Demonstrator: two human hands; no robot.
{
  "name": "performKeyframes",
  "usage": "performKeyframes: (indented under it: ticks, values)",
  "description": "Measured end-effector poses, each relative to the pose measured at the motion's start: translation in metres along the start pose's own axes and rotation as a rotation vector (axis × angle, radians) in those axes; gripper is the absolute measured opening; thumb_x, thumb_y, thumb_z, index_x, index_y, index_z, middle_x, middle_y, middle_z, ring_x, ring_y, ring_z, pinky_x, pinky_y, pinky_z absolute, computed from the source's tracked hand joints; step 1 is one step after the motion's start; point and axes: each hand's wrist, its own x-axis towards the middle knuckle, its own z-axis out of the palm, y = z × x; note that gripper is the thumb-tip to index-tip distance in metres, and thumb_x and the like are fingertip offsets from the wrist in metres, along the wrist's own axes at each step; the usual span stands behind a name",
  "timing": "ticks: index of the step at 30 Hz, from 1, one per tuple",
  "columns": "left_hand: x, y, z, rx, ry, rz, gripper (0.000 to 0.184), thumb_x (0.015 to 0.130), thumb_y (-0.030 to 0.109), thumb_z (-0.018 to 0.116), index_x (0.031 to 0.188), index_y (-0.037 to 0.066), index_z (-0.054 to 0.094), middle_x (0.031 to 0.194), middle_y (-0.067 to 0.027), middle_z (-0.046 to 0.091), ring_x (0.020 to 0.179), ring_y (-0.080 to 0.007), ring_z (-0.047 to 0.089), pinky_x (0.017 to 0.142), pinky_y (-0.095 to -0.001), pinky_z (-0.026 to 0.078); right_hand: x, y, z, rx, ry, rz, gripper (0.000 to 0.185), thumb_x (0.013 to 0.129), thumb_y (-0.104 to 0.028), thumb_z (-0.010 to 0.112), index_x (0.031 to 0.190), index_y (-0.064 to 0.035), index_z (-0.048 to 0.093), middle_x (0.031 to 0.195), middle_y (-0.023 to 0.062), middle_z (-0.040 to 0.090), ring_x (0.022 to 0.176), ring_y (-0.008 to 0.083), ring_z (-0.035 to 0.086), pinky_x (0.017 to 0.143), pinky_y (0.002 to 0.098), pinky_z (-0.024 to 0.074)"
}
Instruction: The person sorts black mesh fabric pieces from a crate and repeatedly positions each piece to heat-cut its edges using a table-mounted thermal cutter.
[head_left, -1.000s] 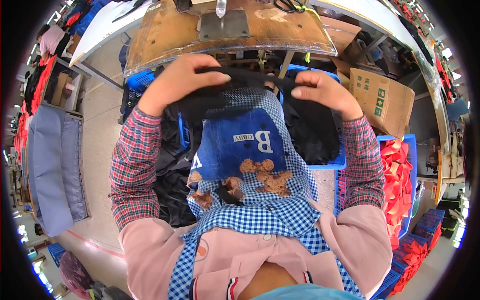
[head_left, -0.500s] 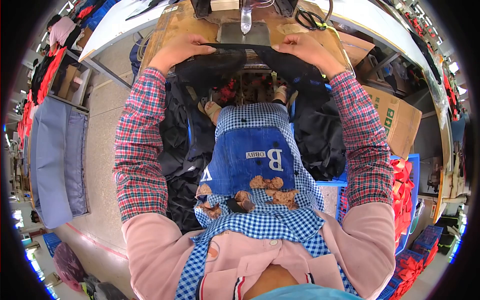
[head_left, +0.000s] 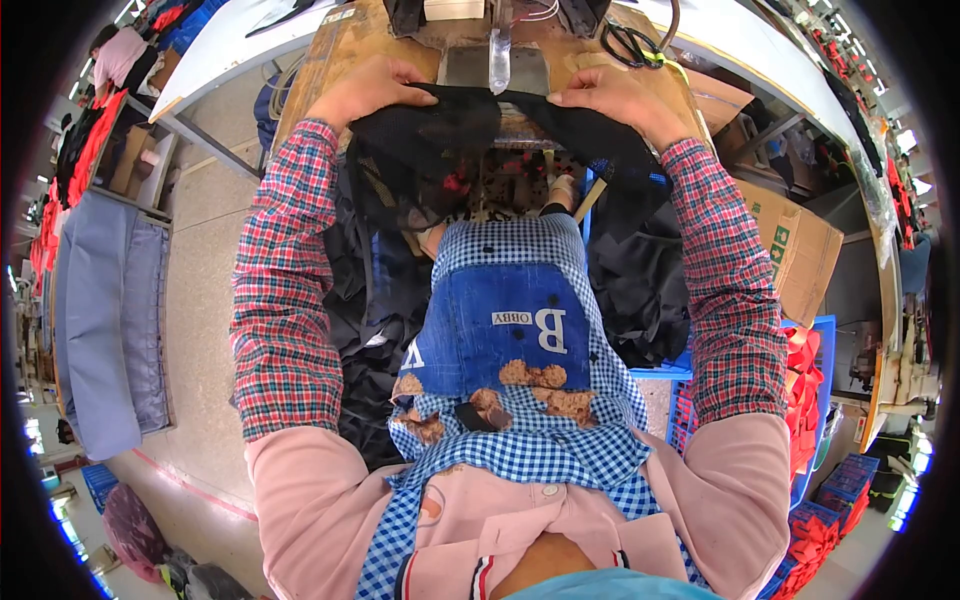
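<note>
Holding black cloth (head_left: 420, 128), "B OBBY" apron (head_left: 490, 350)

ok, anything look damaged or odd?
Brown patches on the apron look odd: ragged-edged, irregular; wear or decoration, can't tell. Black fabric between left hand and right hand: no obvious damage.

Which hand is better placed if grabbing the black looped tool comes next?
Likely the right hand: the black looped tool lies just beyond it, while the left hand is farther across the tabletop. Both hold black fabric, though.
</note>
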Motion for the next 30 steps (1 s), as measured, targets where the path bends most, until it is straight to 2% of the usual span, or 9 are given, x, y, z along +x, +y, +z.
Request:
performKeyframes:
  ticks: [5, 8, 11, 14, 17, 22, 25, 28, 30]
  values:
    - [-0.001, -0.002, -0.001, 0.021, -0.002, 0.004, 0.045, 0.077, 0.035, 0.073, 0.106, 0.001, 0.066, 0.097, -0.0082, 0.067, 0.091, -0.017, 0.062, 0.083, -0.0265, 0.045, 0.002, 0.003, 0.002, 0.003, 0.0, -0.004, 0.04, 0.079, -0.042, 0.071, 0.086, -0.0027, 0.068, 0.075, -0.0008, 0.061, 0.072, 0.0088, 0.054, 0.067, 0.0246, 0.043]
    - [0.001, -0.013, 0.004, -0.106, 0.068, 0.058, 0.037, 0.076, 0.031, 0.075, 0.096, 0.001, 0.069, 0.082, -0.0054, 0.067, 0.076, -0.0144, 0.061, 0.071, -0.0274, 0.047, 0.0, -0.004, -0.002, -0.011, -0.015, -0.032, 0.04, 0.079, -0.042, 0.071, 0.086, -0.0028, 0.068, 0.075, -0.001, 0.061, 0.072, 0.0086, 0.054, 0.066, 0.0247, 0.0429]
    - [-0.008, 0.0, 0.002, 0.037, 0.136, 0.07, 0.038, 0.076, 0.032, 0.075, 0.097, 0.001, 0.069, 0.084, -0.0054, 0.068, 0.077, -0.0145, 0.061, 0.072, -0.0273, 0.047, -0.002, -0.012, -0.003, -0.022, -0.012, -0.064, 0.04, 0.079, -0.042, 0.071, 0.086, -0.0032, 0.068, 0.074, -0.0017, 0.061, 0.071, 0.0079, 0.054, 0.065, 0.0241, 0.0424]
    - [-0.003, -0.008, 0.003, -0.017, 0.097, 0.083, 0.038, 0.076, 0.032, 0.074, 0.098, 0.001, 0.069, 0.085, -0.0053, 0.068, 0.078, -0.0144, 0.061, 0.073, -0.027, 0.047, 0.001, -0.005, -0.002, 0.005, -0.035, -0.041, 0.039, 0.079, -0.042, 0.071, 0.085, -0.0038, 0.068, 0.074, -0.0026, 0.06, 0.07, 0.007, 0.053, 0.065, 0.0233, 0.0417]
    - [-0.005, -0.002, -0.004, -0.044, -0.058, -0.023, 0.047, 0.078, 0.039, 0.071, 0.107, 0.003, 0.066, 0.101, -0.0063, 0.066, 0.095, -0.0163, 0.06, 0.086, -0.0265, 0.043, 0.004, -0.001, -0.001, 0.015, -0.058, -0.021, 0.039, 0.08, -0.043, 0.071, 0.085, -0.0044, 0.068, 0.073, -0.0034, 0.06, 0.07, 0.0064, 0.053, 0.065, 0.0226, 0.0414]
    - [-0.009, -0.001, -0.006, 0.045, -0.03, -0.003, 0.047, 0.078, 0.04, 0.071, 0.106, 0.003, 0.066, 0.099, -0.0059, 0.066, 0.094, -0.0165, 0.06, 0.086, -0.0272, 0.043, 0.009, -0.003, -0.004, -0.041, -0.054, -0.011, 0.039, 0.077, -0.041, 0.073, 0.089, -0.0046, 0.071, 0.076, 0.0002, 0.064, 0.074, 0.0097, 0.058, 0.067, 0.0253, 0.0446]
    - [-0.012, 0.003, -0.008, 0.083, -0.015, -0.013, 0.046, 0.077, 0.041, 0.071, 0.104, 0.003, 0.067, 0.097, -0.0065, 0.066, 0.093, -0.017, 0.06, 0.085, -0.0278, 0.044, 0.005, -0.009, -0.009, -0.036, -0.077, -0.032, 0.041, 0.077, -0.042, 0.072, 0.093, -0.0037, 0.071, 0.08, 0.0016, 0.066, 0.076, 0.0104, 0.059, 0.07, 0.0247, 0.0454]
    - [-0.018, 0.0, -0.012, 0.107, -0.014, -0.04, 0.046, 0.076, 0.04, 0.072, 0.103, 0.003, 0.067, 0.097, -0.0067, 0.066, 0.091, -0.017, 0.06, 0.084, -0.0279, 0.044, -0.008, -0.026, -0.019, 0.1, -0.22, 0.122, 0.044, 0.082, -0.044, 0.067, 0.1, -0.004, 0.069, 0.095, 0.0023, 0.063, 0.091, 0.0115, 0.057, 0.081, 0.0225, 0.0425]
    - [-0.021, 0.0, -0.011, 0.079, 0.004, -0.038, 0.041, 0.077, 0.036, 0.072, 0.099, 0.002, 0.068, 0.091, -0.0061, 0.066, 0.085, -0.0152, 0.06, 0.079, -0.0268, 0.045, -0.02, -0.036, -0.022, 0.088, -0.178, 0.088, 0.043, 0.083, -0.042, 0.066, 0.106, -0.0048, 0.067, 0.106, 0.0038, 0.06, 0.1, 0.0133, 0.055, 0.088, 0.023, 0.041]
